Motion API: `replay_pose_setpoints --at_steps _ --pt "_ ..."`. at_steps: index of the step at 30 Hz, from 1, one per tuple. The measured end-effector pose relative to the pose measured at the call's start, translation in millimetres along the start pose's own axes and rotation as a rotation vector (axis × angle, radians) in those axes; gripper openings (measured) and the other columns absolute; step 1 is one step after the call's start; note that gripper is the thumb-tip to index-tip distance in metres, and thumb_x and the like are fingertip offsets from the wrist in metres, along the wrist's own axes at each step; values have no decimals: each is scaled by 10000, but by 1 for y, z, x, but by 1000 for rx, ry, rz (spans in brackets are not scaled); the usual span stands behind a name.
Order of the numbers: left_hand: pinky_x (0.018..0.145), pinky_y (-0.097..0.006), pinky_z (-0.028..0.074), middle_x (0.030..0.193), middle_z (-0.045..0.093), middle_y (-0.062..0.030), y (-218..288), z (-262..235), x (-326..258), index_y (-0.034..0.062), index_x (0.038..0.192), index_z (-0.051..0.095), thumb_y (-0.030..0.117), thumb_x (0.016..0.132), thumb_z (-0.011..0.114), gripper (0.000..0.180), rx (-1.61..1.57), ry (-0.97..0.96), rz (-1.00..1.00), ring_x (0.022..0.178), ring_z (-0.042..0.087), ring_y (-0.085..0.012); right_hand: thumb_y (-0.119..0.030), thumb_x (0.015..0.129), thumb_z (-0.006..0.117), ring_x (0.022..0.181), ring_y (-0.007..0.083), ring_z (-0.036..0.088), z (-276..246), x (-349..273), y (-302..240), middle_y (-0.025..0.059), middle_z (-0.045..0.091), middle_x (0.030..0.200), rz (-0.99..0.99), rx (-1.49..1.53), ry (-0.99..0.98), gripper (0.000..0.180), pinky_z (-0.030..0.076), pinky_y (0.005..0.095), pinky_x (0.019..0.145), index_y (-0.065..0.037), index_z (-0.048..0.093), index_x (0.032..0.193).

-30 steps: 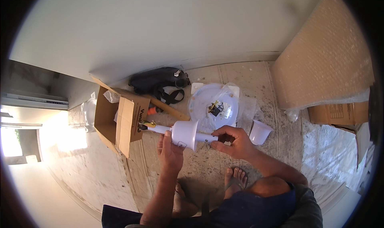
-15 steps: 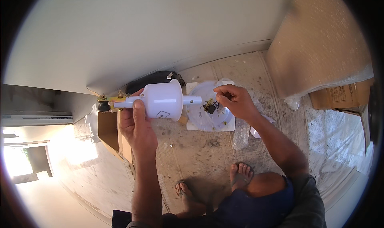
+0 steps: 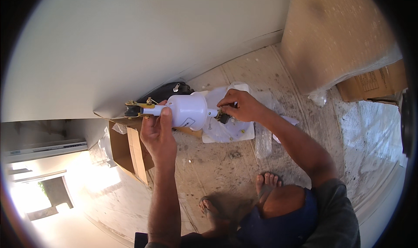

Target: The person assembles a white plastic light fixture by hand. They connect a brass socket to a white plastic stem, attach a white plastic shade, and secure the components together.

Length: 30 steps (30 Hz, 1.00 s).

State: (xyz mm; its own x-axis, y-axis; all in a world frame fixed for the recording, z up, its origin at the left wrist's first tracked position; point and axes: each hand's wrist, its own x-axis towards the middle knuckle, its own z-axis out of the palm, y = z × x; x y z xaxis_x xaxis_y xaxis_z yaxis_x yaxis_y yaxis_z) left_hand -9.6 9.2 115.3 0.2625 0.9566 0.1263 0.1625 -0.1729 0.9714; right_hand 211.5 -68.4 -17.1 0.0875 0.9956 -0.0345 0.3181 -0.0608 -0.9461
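Surroundings: brown open cardboard box (image 3: 137,150) at left, flaps out; black fabric bag (image 3: 170,90) against the wall. Round, shiny white disc (image 3: 237,132) on the floor, partly under clear plastic film; small black block with yellow wires (image 3: 224,118) in front of it. Strip of clear bubble wrap (image 3: 263,144) just beside; tall brown bubble-wrapped panel (image 3: 339,35) at right. Nearer the camera, the held piece covers part of the disc.

Piece: glossy white bell-shaped cup on a straight white tube (image 3: 189,112), roughly horizontal, rim to the right; brass-coloured bracket and dark round end at left; dark outline mark on the wall.

Fingers: piece held above the floor by left hand (image 3: 159,137), thumb in front, fingers behind, gripping beside the cup's closed end. Right hand (image 3: 244,106) at the tube's right end, thumb and forefinger nearly together; cannot tell whether they pinch anything.
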Motion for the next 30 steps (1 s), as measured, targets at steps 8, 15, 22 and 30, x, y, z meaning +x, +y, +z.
replay_pose_setpoints --at_steps 8,15,22,30 --pt "869 -286 522 1075 694 -120 3 3 1 -66 1193 648 226 991 664 356 91 -34 -25 1000 652 -147 -105 904 700 827 169 648 -4 2 6 66 684 920 -5 118 46 182 518 319 754 -53 751 1070" --pt "884 -320 522 1202 662 -156 -7 -10 9 -77 1230 617 206 998 613 366 -132 -91 -29 1052 627 -161 -78 904 681 846 169 651 -2 -3 5 79 698 967 -12 188 53 204 519 315 785 -52 742 1097" --pt "893 -352 532 1356 578 -205 4 -28 9 -61 1308 554 159 1015 520 367 -495 -193 0 1097 619 -207 -85 912 680 873 163 640 -6 -7 -4 75 698 971 16 172 42 207 506 323 777 -54 741 1108" --pt "901 -328 529 1291 632 -184 0 -13 -1 -62 1210 616 167 997 609 313 -59 -72 62 1073 629 -181 -103 911 701 845 166 656 -2 -6 1 70 702 958 -21 159 62 174 520 323 766 -46 743 1070"
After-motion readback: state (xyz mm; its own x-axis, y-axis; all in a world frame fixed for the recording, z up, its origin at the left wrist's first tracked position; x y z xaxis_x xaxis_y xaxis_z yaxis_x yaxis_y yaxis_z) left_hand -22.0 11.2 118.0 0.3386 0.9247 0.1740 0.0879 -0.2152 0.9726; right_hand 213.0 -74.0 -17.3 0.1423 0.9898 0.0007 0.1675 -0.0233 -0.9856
